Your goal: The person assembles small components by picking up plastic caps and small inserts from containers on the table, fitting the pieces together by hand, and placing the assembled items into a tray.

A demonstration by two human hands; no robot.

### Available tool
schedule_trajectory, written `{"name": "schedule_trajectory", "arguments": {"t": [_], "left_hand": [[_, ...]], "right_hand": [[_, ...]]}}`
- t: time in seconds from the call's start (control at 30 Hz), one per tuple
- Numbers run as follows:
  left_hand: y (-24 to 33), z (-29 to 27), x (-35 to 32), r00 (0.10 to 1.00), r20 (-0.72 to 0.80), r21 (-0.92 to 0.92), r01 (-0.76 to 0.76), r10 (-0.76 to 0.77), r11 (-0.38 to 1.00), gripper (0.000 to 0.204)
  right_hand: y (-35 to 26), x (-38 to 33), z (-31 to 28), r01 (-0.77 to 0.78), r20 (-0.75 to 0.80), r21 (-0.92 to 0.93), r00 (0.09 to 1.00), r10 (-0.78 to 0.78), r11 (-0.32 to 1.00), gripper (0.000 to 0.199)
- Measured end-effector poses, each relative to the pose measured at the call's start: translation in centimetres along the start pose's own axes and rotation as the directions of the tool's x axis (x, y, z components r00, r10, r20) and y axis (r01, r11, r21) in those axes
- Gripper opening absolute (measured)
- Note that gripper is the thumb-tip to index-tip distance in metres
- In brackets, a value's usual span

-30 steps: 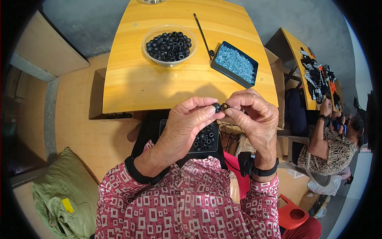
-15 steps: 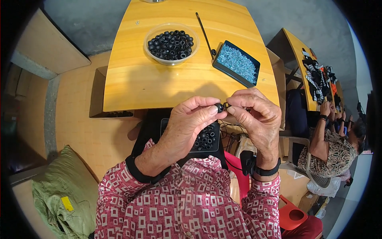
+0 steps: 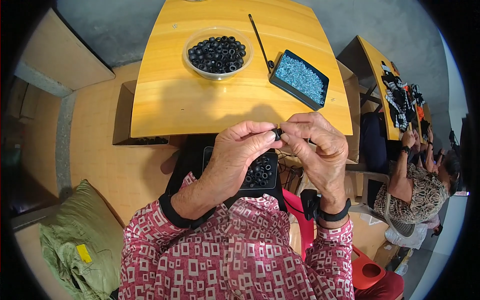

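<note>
My left hand and my right hand meet fingertip to fingertip over the near edge of the yellow table. Between them they pinch a small black ring-shaped part. Whatever the right fingers add to it is hidden. Under my hands, on my lap, lies a black tray with several of the same black rings. A clear bowl full of black rings stands at the table's far middle. A black tray of small silvery-blue pieces sits at the far right.
A thin black rod lies between bowl and tray. An open cardboard box stands left of the table, a green sack at lower left. At the right another person sits at a second yellow table. A red stool stands beside me.
Both hands stay together on the black ring, with only slight finger movement. The view has shifted a little.
</note>
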State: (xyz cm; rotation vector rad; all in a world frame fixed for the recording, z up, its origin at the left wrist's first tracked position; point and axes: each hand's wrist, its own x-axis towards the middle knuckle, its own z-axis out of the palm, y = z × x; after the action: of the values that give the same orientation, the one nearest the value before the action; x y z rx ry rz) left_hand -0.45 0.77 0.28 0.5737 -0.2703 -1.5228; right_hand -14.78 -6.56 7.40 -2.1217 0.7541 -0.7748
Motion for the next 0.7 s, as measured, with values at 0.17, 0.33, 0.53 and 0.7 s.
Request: {"name": "schedule_trajectory", "arguments": {"t": [0.17, 0.33, 0.53, 0.7], "left_hand": [[0.0, -0.1, -0.1, 0.999, -0.041, -0.046, 0.028, -0.03, 0.999, 0.016], [-0.2, -0.3, -0.1, 0.995, -0.078, -0.028, 0.066, -0.068, 0.997, 0.015], [0.1, -0.8, 0.2, 0.994, -0.034, 0.057, 0.108, -0.106, 0.993, 0.015], [0.8, -0.7, 0.2, 0.993, -0.002, 0.147, 0.118, -0.119, 0.982, 0.016]], "right_hand": [[1.2, -1.2, 1.9, 0.086, -0.117, 0.026, 0.99, -0.082, 0.996, 0.032], [1.9, -1.3, 2.9, 0.212, -0.135, -0.273, 0.957, -0.255, 0.938, 0.04], [2.6, -1.3, 3.1, 0.271, -0.184, -0.348, 0.919, -0.349, 0.897, 0.037], [2.3, -1.1, 2.9, 0.279, -0.166, -0.341, 0.922, -0.35, 0.898, 0.034]]}}
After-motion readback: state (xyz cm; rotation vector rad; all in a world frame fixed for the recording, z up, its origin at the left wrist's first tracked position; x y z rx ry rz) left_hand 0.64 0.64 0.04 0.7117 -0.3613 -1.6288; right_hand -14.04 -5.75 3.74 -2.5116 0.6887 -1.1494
